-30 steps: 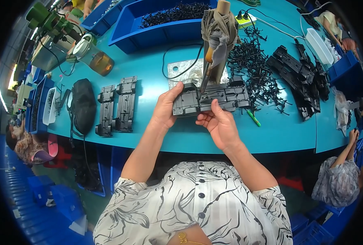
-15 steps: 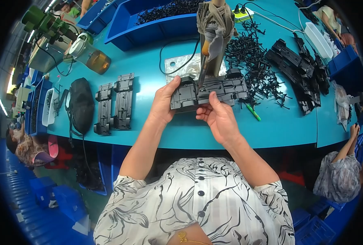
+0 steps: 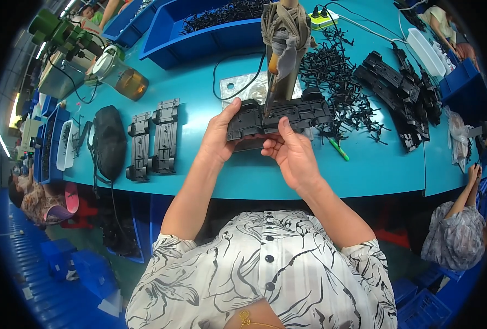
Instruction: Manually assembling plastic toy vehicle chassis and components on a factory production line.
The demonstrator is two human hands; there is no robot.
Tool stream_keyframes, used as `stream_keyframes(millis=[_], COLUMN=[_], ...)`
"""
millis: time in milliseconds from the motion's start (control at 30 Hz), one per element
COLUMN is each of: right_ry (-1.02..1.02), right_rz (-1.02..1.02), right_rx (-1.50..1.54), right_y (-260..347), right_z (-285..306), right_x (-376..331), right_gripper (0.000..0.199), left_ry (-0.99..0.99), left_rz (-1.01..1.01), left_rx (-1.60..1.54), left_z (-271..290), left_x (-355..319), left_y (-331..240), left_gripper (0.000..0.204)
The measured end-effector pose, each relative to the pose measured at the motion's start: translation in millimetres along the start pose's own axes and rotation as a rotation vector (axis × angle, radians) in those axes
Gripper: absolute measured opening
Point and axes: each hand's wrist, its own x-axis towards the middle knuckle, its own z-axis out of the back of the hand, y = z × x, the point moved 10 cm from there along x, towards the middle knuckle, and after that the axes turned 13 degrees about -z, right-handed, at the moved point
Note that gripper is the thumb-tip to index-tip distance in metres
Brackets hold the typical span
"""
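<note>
I hold a long black plastic chassis part (image 3: pixel 287 116) level above the turquoise table (image 3: pixel 364 170). My left hand (image 3: pixel 217 136) grips its left end, thumb on top. My right hand (image 3: pixel 290 153) supports it from below at the middle, fingers curled on the near edge. A cloth-wrapped tool (image 3: pixel 283 44) hangs down from above, and its tip meets the top of the part. Behind the part a clear bag (image 3: pixel 243 88) lies on the table.
Two black chassis parts (image 3: pixel 155 138) and a black pouch (image 3: pixel 109 141) lie at the left. A heap of small black sprues (image 3: pixel 339 82), stacked black parts (image 3: pixel 402 93) and a green pen (image 3: pixel 339 149) are at right. Blue bins (image 3: pixel 210 27) stand at the back. Another person (image 3: pixel 457 230) sits at lower right.
The chassis part and both hands have shifted slightly left and nearer to me under the hanging tool. The grip of each hand is unchanged.
</note>
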Motion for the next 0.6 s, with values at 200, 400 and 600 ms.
stream_keyframes(millis=[200, 400, 600], right_ry=[0.012, 0.010, 0.001], right_rz=[0.002, 0.006, 0.011], right_rx=[0.002, 0.005, 0.008], right_y=[1.7, 1.9, 1.6], right_z=[-2.8, -2.9, -2.5], right_x=[-0.2, 0.6, 1.0], right_gripper=[0.040, 0.040, 0.040], left_ry=[-0.003, -0.022, 0.000], left_rz=[0.002, 0.005, 0.020], left_rx=[-0.004, -0.002, -0.008], left_z=[1.2, -0.6, -1.6], left_x=[1.8, 0.0, 0.1], left_y=[0.0, -1.5, -0.3], left_gripper=[0.039, 0.039, 0.040])
